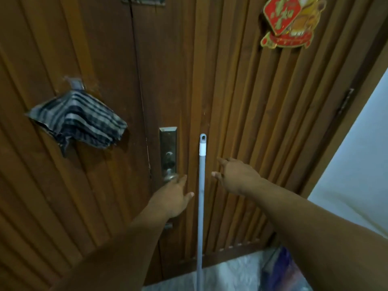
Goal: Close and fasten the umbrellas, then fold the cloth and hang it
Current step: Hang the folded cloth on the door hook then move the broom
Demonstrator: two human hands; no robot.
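Against a ribbed brown wooden door [231, 91], the folded dark checked cloth [77, 120] is seen hung on a hook, while left hand [172, 198] and right hand [237, 177], fingers spread and empty, flank an unsupported grey pole [201, 196], judged liable to topple if knocked.

We face a brown wooden door [241, 101] with vertical grooves, filling the view ahead of both hands. A metal lock plate [168, 152] sits just above our left hand. Up beyond our right hand hangs a red and gold decoration [287, 22]; farther right, a white wall [361, 164].
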